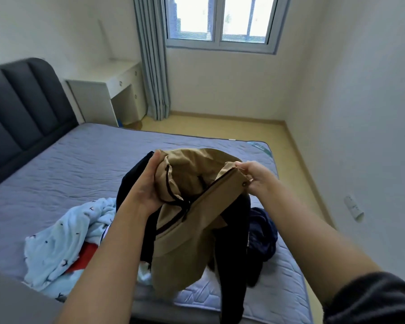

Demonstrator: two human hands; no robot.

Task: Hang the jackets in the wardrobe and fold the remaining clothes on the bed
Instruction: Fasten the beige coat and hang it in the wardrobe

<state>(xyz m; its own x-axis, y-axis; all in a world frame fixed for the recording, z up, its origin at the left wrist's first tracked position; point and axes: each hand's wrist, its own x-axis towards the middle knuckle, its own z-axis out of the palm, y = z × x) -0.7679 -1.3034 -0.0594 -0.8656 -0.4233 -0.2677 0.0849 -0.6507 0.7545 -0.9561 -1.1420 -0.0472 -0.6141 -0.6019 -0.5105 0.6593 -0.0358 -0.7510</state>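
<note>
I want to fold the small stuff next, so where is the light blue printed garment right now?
The light blue garment lies crumpled on the bed, lower left in the head view, left of the left hand's forearm, partly covering something red.

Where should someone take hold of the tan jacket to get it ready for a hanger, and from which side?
Probably at the collar end, from above, one hand each side of the zip. The tan jacket hangs hood uppermost with its body drooping to the bed. The left hand has the hood bunched; the right hand pinches the snap corner of the zip edge.
</note>
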